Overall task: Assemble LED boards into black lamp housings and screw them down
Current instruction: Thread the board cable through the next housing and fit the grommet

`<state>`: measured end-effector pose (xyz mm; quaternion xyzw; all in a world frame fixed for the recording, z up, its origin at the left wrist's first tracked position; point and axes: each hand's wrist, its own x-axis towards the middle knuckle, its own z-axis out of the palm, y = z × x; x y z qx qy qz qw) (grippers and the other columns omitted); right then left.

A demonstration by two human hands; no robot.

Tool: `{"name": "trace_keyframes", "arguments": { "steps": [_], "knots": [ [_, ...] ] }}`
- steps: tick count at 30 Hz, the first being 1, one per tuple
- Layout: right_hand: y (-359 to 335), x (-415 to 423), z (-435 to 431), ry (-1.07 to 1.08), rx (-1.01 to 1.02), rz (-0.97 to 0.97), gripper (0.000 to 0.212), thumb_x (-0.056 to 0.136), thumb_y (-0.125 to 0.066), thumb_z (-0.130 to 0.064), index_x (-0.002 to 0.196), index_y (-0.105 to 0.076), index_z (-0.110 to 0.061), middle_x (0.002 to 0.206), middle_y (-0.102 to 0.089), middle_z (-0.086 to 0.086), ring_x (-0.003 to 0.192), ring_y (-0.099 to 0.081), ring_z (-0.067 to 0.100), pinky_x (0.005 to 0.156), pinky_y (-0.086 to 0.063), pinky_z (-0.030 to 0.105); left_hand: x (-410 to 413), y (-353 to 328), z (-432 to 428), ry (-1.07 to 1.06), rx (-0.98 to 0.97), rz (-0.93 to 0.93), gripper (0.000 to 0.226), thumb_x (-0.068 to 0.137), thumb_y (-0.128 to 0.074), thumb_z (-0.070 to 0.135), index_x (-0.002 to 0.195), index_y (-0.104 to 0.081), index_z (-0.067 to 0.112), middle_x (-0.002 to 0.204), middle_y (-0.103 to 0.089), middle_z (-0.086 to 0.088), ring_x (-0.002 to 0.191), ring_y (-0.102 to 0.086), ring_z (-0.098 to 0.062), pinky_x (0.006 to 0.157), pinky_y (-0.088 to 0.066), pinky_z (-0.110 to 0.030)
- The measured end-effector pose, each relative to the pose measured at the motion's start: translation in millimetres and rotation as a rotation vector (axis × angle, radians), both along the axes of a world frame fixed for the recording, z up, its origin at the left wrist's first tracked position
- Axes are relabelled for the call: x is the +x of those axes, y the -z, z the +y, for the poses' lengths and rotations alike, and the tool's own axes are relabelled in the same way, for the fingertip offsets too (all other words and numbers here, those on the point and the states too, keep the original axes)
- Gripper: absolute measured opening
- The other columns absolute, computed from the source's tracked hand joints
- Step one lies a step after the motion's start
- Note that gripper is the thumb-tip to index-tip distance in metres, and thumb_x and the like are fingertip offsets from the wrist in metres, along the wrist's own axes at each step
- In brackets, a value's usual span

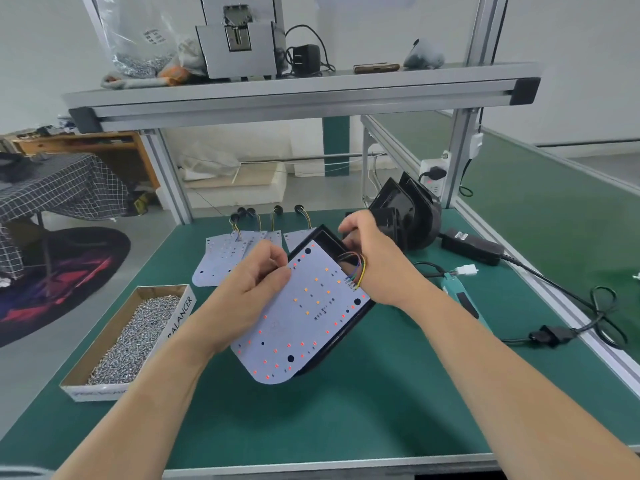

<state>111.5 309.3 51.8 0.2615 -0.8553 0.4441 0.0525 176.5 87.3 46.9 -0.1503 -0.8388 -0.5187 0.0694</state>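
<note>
left hand (256, 282) pinching board (304, 317) at its 10 o'clock edge | right hand (374, 258) seemingly gripping black housing (329, 238) at 1 o'clock corner (fingers hidden) | board tilted over housing, table (381, 393) centre | screw box (104, 344) at 8 o'clock

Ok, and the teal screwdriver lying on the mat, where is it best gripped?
Probably round the middle of the teal screwdriver barrel, with the right hand coming down from above. It lies flat on the green mat, a long slim body just right of that hand, cable at its far end; the near end is hidden behind the forearm.
</note>
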Motion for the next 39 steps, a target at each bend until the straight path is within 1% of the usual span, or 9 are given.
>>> {"name": "trace_keyframes", "arguments": {
  "steps": [4,9,16,19,23,27,32,35,39],
  "knots": [
    [2,-9,-3,-0.013,0.1,-0.133,0.013,0.094,-0.067,-0.011,0.106,-0.066,-0.011,0.097,-0.073,0.008,0.091,-0.066,0.02,0.09,-0.052,0.042,2,-1,0,0.009,-0.04,0.053,0.009,0.104,-0.049,0.022,0.096,-0.049,0.026,0.067,-0.041,0.009,0.056,-0.03,-0.005,0.05,-0.03,-0.013],
    [5,-7,-5,-0.086,-0.048,-0.206,0.033,0.093,-0.064,-0.001,0.084,-0.065,-0.032,0.071,-0.068,-0.022,0.068,-0.053,-0.012,0.068,-0.043,0.012,4,4,6,0.004,0.002,0.025,0.021,0.106,-0.048,0.017,0.092,-0.049,0.033,0.067,-0.041,0.008,0.057,-0.03,-0.007,0.051,-0.03,-0.016],
    [2,-6,-1,-0.132,0.069,-0.075,0.013,0.096,-0.06,-0.005,0.108,-0.062,-0.009,0.099,-0.069,0.007,0.086,-0.059,0.012,0.082,-0.048,0.025,3,8,7,0.027,-0.053,-0.064,0.041,0.106,-0.049,0.023,0.143,-0.043,0.039,0.089,-0.066,0.028,0.075,-0.058,0.007,0.068,-0.042,-0.008],
    [-4,-6,0,-0.134,0.125,-0.09,0.01,0.095,-0.063,-0.011,0.104,-0.063,-0.013,0.096,-0.07,0.005,0.084,-0.061,0.017,0.081,-0.05,0.038,0,12,5,0.006,-0.109,-0.058,0.035,0.106,-0.048,0.019,0.129,-0.059,0.044,0.109,-0.07,0.021,0.096,-0.063,0.001,0.081,-0.047,-0.021],
    [-3,-5,3,-0.143,0.07,-0.173,0.021,0.091,-0.066,-0.002,0.11,-0.068,-0.01,0.1,-0.076,0.001,0.092,-0.07,0.019,0.087,-0.054,0.034,1,14,4,0.013,-0.034,-0.075,0.038,0.107,-0.046,0.015,0.112,-0.065,0.047,0.106,-0.073,0.015,0.091,-0.066,0.0,0.075,-0.048,-0.012],
    [2,-3,-1,-0.11,0.16,-0.116,0.01,0.092,-0.071,-0.019,0.099,-0.068,-0.012,0.085,-0.072,0.001,0.073,-0.061,0.011,0.071,-0.05,0.029,-2,18,4,-0.026,-0.045,-0.105,0.036,0.107,-0.046,0.017,0.105,-0.065,0.047,0.098,-0.073,0.014,0.083,-0.067,-0.002,0.069,-0.048,-0.013],
    [1,-3,-12,-0.031,0.251,0.049,0.01,0.09,-0.061,-0.008,0.085,-0.055,-0.002,0.08,-0.062,0.018,0.077,-0.057,0.038,0.066,-0.046,0.044,-1,25,8,-0.092,-0.046,-0.038,0.034,0.105,-0.049,0.012,0.125,-0.063,0.036,0.105,-0.073,0.015,0.095,-0.068,-0.005,0.079,-0.051,-0.02],
    [-5,-3,-17,-0.002,0.225,0.049,0.005,0.086,-0.06,-0.011,0.087,-0.057,-0.014,0.085,-0.068,0.008,0.082,-0.06,0.036,0.071,-0.049,0.043,-3,24,13,-0.131,-0.082,0.021,0.042,0.102,-0.053,0.006,0.141,-0.057,0.023,0.122,-0.071,0.011,0.113,-0.064,-0.006,0.099,-0.05,-0.028],
    [-10,-8,-14,-0.122,0.124,-0.19,0.018,0.091,-0.057,-0.005,0.095,-0.067,-0.02,0.095,-0.074,0.001,0.09,-0.067,0.021,0.084,-0.054,0.035,-3,20,11,-0.116,-0.061,0.032,0.045,0.101,-0.054,0.004,0.141,-0.057,0.024,0.122,-0.071,0.013,0.114,-0.065,-0.004,0.101,-0.051,-0.029]
  ]
}}
